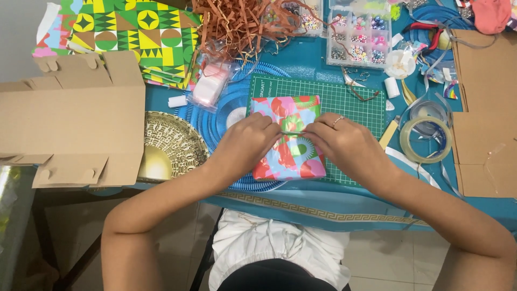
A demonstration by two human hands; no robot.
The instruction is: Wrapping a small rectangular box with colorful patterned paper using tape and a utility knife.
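Observation:
A small box wrapped in bright pink, blue, red and green paper (291, 116) lies on a green cutting mat (350, 99). My left hand (245, 143) and my right hand (344, 143) both rest on top of the wrapped box, fingertips meeting near its middle. Between the fingertips runs a thin clear strip, probably tape, pinched at both ends. A ring sits on a finger of my right hand.
A roll of clear tape (428, 139) lies right of the mat. A flat cardboard box (70, 118) sits at left, with a gold plate (167, 145) beside it. Patterned paper (140, 32), brown paper shreds (237, 21), a bead organiser (358, 35) and more cardboard (484, 108) crowd the blue table.

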